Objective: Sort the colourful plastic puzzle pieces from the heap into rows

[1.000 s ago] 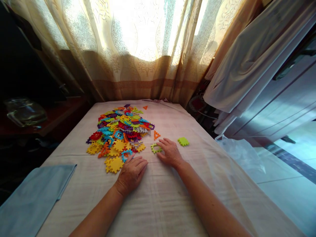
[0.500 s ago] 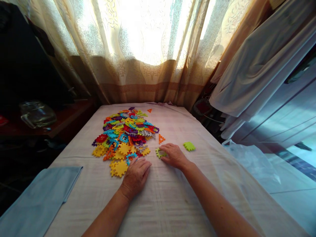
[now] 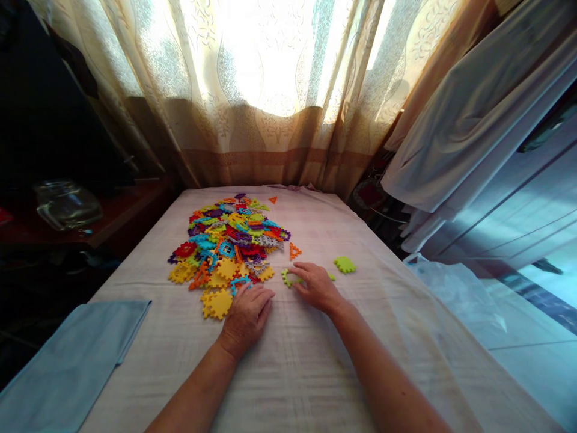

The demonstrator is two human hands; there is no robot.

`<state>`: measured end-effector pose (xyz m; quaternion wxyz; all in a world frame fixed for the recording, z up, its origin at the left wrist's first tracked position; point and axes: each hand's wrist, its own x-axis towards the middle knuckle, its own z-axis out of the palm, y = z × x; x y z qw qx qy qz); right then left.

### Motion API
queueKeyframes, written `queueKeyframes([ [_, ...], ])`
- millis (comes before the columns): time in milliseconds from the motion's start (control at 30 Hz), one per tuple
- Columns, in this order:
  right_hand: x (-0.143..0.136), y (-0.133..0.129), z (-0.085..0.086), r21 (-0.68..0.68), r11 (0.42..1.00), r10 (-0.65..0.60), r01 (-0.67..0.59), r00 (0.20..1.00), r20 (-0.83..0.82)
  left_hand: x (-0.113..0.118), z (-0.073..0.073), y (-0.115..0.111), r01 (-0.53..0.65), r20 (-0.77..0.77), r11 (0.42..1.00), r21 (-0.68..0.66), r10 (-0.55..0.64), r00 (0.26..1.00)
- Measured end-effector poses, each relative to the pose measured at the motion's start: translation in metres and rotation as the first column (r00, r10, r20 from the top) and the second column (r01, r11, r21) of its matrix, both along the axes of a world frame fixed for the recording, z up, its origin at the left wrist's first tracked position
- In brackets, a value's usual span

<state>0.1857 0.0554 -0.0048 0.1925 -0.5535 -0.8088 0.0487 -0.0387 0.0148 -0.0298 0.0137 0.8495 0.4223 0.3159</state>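
Observation:
My left hand lies palm down with its fingers stretched out, beside yellow toothed plastic pieces and a blue frame-shaped piece. My right hand has its thumb and fingers around a light green toothed piece on the cloth, much of it hidden by the fingers. Another bit of green shows on the far side of this hand; whether it is a separate piece I cannot tell. A green toothed square lies farther right. Behind the fingers is an orange triangle.
A heap of multicoloured interlocking pieces covers the table's left middle. A folded blue cloth lies at the left edge of the white tablecloth. Beyond are a curtain, a glass jar and a plastic bag.
My right hand and the green piece have shifted slightly left, and green now shows to the right of the hand. My left hand stays nearly in place.

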Motion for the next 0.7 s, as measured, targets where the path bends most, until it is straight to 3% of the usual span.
queueKeyframes([
  [100, 0.008, -0.003, -0.007, 0.089, 0.987, -0.118, 0.137, 0.975, -0.189, 0.0, -0.001, 0.0, -0.01, 0.007, 1.0, -0.001, 0.01, 1.0],
  [200, 0.022, -0.003, -0.016, 0.152, 0.935, -0.246, 0.321, 0.893, -0.377, -0.001, -0.002, 0.001, -0.024, 0.012, 1.0, 0.008, 0.024, 1.0],
  [367, 0.052, 0.0, -0.034, -0.035, 0.824, -0.472, 0.565, 0.652, -0.593, -0.003, 0.002, 0.005, -0.053, 0.001, 0.997, 0.053, 0.053, 0.999],
  [433, 0.058, 0.002, -0.039, -0.111, 0.796, -0.509, 0.595, 0.559, -0.655, -0.004, 0.006, 0.008, -0.068, -0.01, 0.995, 0.069, 0.068, 0.998],
  [500, 0.06, 0.003, -0.041, -0.141, 0.799, -0.502, 0.584, 0.519, -0.691, -0.004, 0.013, 0.015, -0.076, -0.03, 0.993, 0.085, 0.078, 0.996],
  [700, 0.054, 0.003, -0.036, -0.144, 0.827, -0.481, 0.544, 0.552, -0.681, -0.006, 0.05, 0.068, -0.075, -0.171, 0.987, 0.146, 0.1, 0.98],
])
